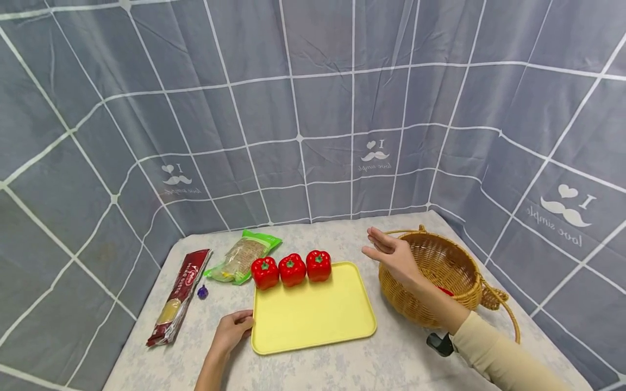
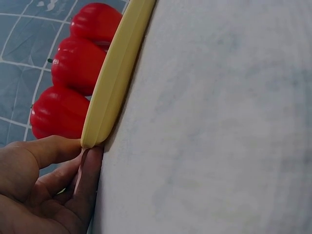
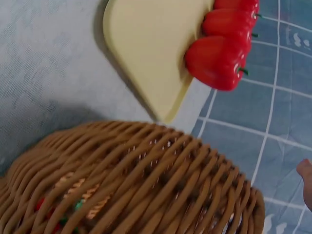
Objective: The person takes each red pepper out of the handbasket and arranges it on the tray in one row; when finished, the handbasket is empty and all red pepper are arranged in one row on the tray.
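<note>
My left hand (image 1: 233, 332) is at the left side of a yellow tray (image 1: 313, 323); in the left wrist view its thumb and fingers (image 2: 92, 170) pinch the rim. Three red bell peppers stand in a row along the tray's far edge: a left one (image 1: 265, 273), a middle one (image 1: 292, 270) and a right one (image 1: 319, 266). Over the near left part of a wicker basket (image 1: 391, 293) reaches my right hand (image 1: 398, 260), its fingers extended and holding nothing. Something red (image 1: 445, 291) shows inside the basket, mostly hidden by the forearm.
Left of the tray lie a dark red noodle packet (image 1: 181, 297), a green-edged clear bag (image 1: 244, 256) and a small purple object (image 1: 202, 292). The basket's handle (image 1: 513, 317) hangs out to the right. A grey checked curtain (image 1: 323, 108) encloses the table.
</note>
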